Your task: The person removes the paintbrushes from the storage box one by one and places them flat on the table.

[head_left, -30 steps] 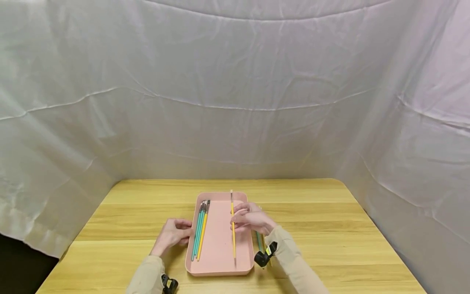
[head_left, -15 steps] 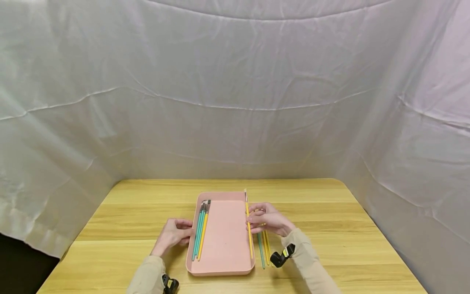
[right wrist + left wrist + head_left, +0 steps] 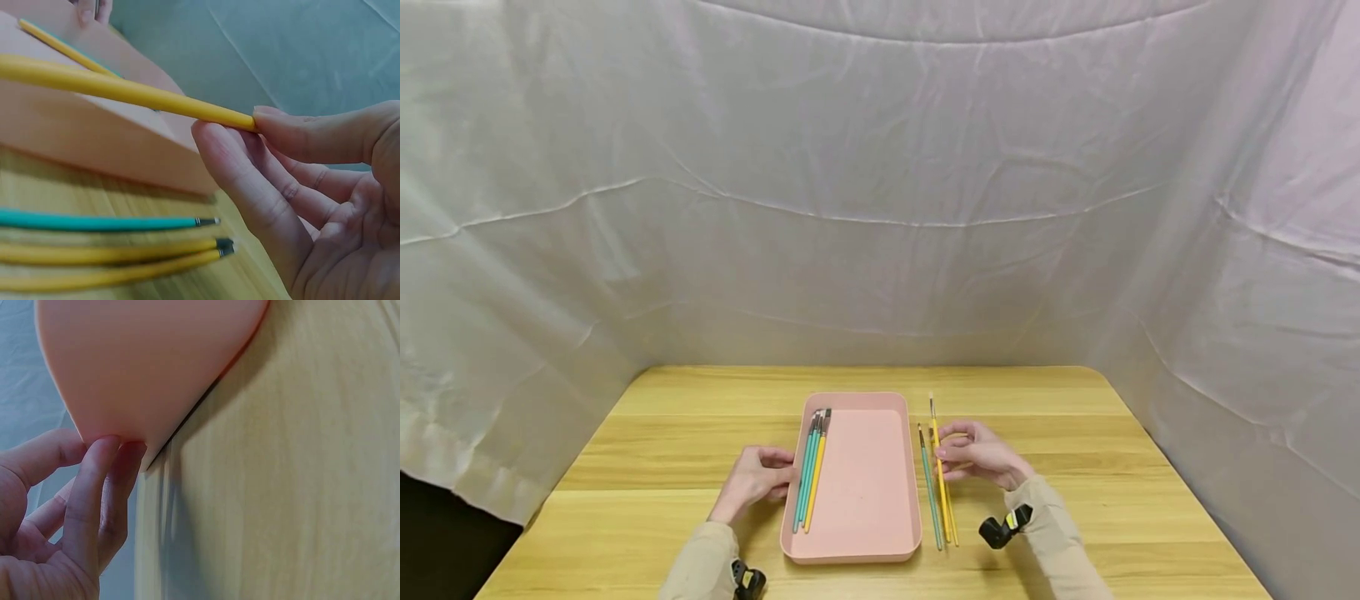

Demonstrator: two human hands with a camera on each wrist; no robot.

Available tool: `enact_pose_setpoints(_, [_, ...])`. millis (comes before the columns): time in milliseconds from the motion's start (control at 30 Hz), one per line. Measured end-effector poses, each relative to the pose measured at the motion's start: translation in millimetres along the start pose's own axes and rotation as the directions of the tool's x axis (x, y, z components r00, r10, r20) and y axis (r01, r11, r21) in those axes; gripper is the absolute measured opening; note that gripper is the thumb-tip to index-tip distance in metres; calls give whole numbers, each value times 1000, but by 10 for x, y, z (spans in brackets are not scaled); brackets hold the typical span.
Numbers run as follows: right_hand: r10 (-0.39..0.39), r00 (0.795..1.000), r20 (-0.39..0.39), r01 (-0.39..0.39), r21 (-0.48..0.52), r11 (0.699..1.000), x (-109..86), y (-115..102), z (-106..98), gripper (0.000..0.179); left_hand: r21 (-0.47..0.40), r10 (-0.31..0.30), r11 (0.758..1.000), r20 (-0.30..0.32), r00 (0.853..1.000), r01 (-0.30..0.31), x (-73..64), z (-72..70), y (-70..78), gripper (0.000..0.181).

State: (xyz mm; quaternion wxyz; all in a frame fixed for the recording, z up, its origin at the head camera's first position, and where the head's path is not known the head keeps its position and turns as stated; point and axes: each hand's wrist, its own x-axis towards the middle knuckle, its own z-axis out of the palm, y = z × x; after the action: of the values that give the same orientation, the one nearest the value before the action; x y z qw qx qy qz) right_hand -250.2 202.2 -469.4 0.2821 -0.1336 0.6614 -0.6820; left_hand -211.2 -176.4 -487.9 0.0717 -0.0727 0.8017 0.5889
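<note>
My right hand point(image 3: 981, 454) pinches a yellow-handled paintbrush point(image 3: 144, 95) between thumb and fingertips, its bristles pointing away. It is just right of the pink tray point(image 3: 857, 550), above the loose brushes. In the right wrist view, a green-handled paintbrush point(image 3: 106, 220) and two yellow-handled paintbrushes point(image 3: 119, 251) lie on the table below it. My left hand point(image 3: 752, 482) touches the tray's left wall with its fingertips, as the left wrist view also shows. Along that side inside the tray lie several green-handled brushes point(image 3: 805, 479) and a yellow-handled brush point(image 3: 815, 483), bristles toward the far end.
The wooden table point(image 3: 1060, 433) extends around the tray on all sides. Pale grey fabric point(image 3: 880, 275) hangs behind the table and along its sides. A small black camera point(image 3: 1003, 527) sits on the right wrist, and another camera point(image 3: 747, 579) on the left.
My right hand has carried the yellow-handled paintbrush rightward from over the tray, across its right wall, to the brushes on the table. My left hand stays at the tray's left wall.
</note>
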Motion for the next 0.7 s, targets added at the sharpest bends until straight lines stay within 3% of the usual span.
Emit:
enact_pose_setpoints(400, [30,999,29,-29,-13,999,-63,178,-291,51,-2,4,1000,0,1000,-4,2,2,-6,34])
enact_pose_setpoints(700, [62,998,-3,-62,-14,998,-47,280,-338,30,1,0,1000,-9,1000,0,-5,1,-3,32])
